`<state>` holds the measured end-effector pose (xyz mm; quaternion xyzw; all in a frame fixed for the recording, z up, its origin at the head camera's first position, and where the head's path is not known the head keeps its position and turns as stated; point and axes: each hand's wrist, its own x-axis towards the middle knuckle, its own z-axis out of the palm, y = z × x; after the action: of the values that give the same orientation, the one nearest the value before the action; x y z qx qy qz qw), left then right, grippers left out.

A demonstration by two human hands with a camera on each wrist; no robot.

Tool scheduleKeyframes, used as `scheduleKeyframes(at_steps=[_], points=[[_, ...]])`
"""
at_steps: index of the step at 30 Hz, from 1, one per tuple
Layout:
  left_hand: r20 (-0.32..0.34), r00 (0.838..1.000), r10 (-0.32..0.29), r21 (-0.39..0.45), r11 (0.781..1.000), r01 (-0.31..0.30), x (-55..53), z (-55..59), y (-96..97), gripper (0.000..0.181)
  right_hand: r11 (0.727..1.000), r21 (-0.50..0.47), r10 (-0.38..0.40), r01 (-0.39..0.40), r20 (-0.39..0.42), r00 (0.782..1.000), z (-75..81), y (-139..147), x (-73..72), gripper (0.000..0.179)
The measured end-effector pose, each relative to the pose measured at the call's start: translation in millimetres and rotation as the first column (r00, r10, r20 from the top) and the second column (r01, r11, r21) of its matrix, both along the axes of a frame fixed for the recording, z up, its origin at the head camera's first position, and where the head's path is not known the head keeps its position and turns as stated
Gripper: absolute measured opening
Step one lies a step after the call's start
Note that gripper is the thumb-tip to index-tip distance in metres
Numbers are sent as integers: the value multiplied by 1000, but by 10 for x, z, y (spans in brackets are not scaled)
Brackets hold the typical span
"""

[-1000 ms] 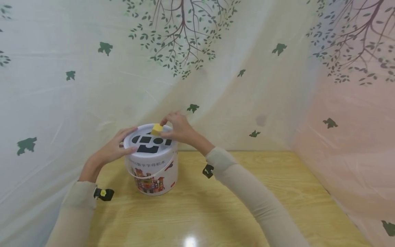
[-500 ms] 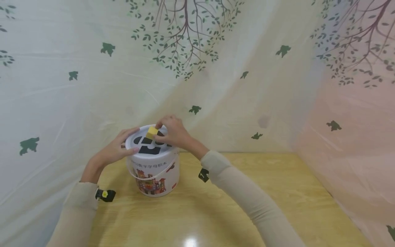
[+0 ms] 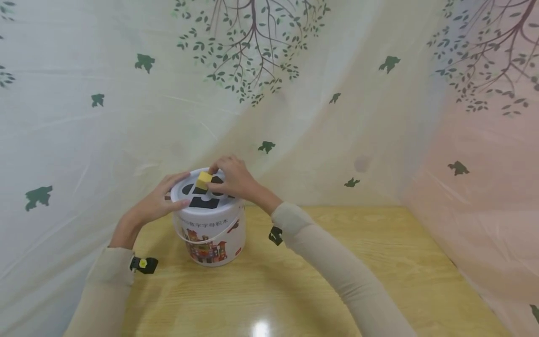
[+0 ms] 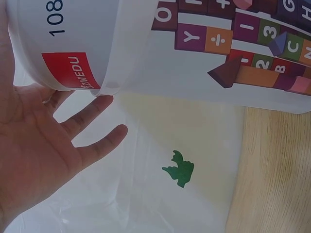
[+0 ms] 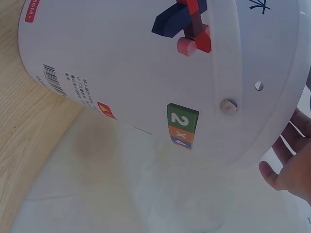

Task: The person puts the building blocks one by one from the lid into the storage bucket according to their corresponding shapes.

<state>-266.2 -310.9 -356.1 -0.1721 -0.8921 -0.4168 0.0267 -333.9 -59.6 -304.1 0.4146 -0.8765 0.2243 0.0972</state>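
A white bucket printed with colourful blocks stands upright on the wooden table, its thin handle hanging at the front. Its white lid has several dark shaped holes. My left hand rests at the lid's left side, thumb on top and fingers along the rim; in the left wrist view its fingers are spread beside the bucket. Between thumb and fingers, my right hand pinches a yellow block over the holes towards the back of the lid. The block is out of sight in both wrist views.
The wooden table extends to the right and front of the bucket. Behind it hangs a pale curtain with printed branches and green bird shapes. Black wrist devices sit below the left cuff and the right cuff.
My right hand has moved left across the lid with the yellow block, and the block has turned slightly. My left hand keeps its place on the rim.
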Motion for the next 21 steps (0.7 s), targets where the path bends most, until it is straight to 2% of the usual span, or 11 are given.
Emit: scheduleKeyframes(at_steps=[10, 21], points=[[-7, 1000, -7, -8, 1000, 6, 35, 28, -20, 82, 998, 55, 20, -19, -16, 1000, 9, -61, 7, 38], [-5, 1000, -9, -23, 1000, 9, 43, 42, -7, 82, 994, 112, 5, -6, 11, 1000, -13, -91, 27, 39]])
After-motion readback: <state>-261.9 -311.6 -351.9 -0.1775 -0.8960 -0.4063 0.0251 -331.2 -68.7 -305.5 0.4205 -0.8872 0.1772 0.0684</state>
